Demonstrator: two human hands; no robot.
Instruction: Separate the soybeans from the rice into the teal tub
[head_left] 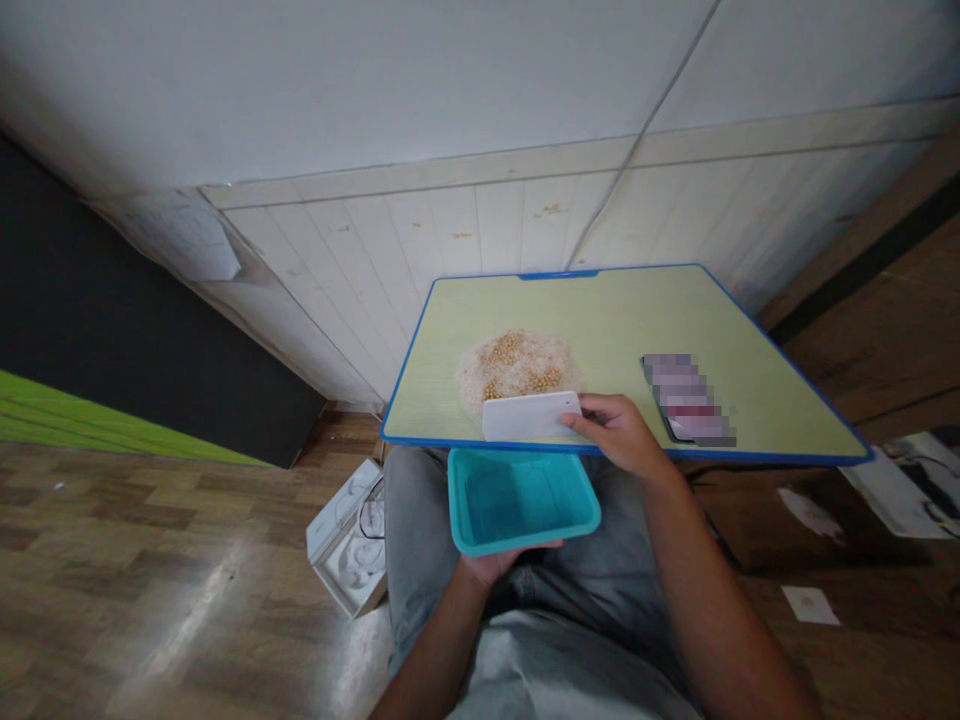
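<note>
While the right hand pinches the right end of a flat white rectangular plate, thumb on the near side, the left hand is down low holding up a teal rectangular plastic tub from underneath, and most of its fingers are hidden by the tub, so don't ask me exactly how they're curled. The tub sits over the lap, open side up, right by the near edge of a pale green counter with blue edging. The plate is tipped up on its long side at that same edge, directly above the tub from this angle. Just behind it is the main stuff, a loose roundish heap of whitish grains and golden kernels, the golden bits bunched in a few patches; can't tell if the plate actually touches it. Off to the right of the right hand there's a dark-edged phone lying flat, screen pixelated. Further out, an open white cardboard box is on the brown wood-look floor beside the left leg, and a thin grey cable runs down the white wall behind the counter.
</note>
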